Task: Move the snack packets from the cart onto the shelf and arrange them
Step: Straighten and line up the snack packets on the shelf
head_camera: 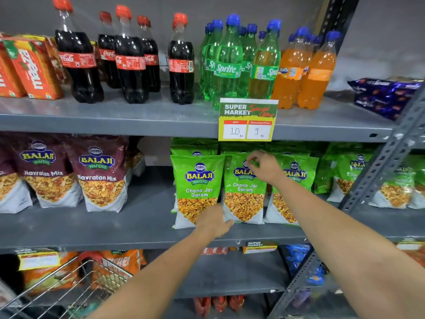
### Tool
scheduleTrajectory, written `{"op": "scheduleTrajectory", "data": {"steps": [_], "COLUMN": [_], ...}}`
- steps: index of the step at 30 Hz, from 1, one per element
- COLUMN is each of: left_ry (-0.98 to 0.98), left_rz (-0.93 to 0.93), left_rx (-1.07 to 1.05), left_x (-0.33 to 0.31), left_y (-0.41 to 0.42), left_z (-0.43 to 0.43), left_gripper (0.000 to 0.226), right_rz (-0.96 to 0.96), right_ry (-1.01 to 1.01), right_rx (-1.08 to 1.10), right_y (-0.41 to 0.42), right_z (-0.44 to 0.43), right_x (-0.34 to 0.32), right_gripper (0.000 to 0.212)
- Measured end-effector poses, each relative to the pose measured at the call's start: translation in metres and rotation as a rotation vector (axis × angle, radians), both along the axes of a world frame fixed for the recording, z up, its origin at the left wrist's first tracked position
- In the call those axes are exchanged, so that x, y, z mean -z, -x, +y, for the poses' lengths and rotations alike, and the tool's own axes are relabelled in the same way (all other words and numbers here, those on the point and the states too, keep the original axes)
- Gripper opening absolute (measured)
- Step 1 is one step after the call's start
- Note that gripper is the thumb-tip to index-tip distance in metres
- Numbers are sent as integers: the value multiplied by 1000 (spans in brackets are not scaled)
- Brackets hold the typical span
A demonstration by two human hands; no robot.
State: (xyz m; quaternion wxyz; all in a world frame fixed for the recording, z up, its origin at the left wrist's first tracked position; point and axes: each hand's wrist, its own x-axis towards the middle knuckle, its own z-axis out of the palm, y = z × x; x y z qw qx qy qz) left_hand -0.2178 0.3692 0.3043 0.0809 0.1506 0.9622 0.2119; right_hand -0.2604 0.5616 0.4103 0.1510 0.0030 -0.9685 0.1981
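Okay, both hands are on the middle shelf (142, 229) at the green Chana Jor Garam packets. My right hand (264, 168) sits at the top of the centre packet (243, 192), fingers curled and pinching its upper edge near the logo — closed on the packet, as far as I can see. My left hand (213, 221) is low, at the bottom seam where the left packet (197, 187) and the centre one meet; fingers point in toward the packets and are partly hidden, so I can't tell whether it grips anything or just presses.

Three green packets stand upright in the front row, side by side and touching, near the shelf's front lip. The right packet (296, 178) is partly covered by my right forearm. More green packets stand behind them and further right past the upright post (377, 171).

Left on the same shelf, apart from the green ones: maroon Navratan Mix packets (101, 173), leaning slightly.

Top shelf holds cola bottles (131, 58), Sprite bottles (227, 63), orange Fanta bottles (315, 72) and Maaza cartons (30, 65). A price tag (248, 119) hangs off that shelf's edge just above my right hand.

Cart (76, 288) — wire rim only, bottom left, below the middle shelf. I can't tell what's in it.
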Motion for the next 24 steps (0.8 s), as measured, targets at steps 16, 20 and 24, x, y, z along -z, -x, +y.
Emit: {"op": "scheduleTrajectory", "data": {"steps": [16, 20, 24], "left_ry": [-440, -437, -359], "left_rz": [-277, -276, -185], "left_rx": [-236, -245, -245], "left_x": [31, 31, 29], "left_y": [7, 7, 7], "left_z": [42, 43, 45], "left_gripper": [29, 26, 36], "right_rz": [-366, -328, -246], "right_ry": [23, 68, 76], "right_rx": [-181, -224, -205], "right_y": [50, 47, 45], "right_z": [-4, 0, 1], "right_x": [-25, -29, -24], "right_gripper": [27, 22, 24]}}
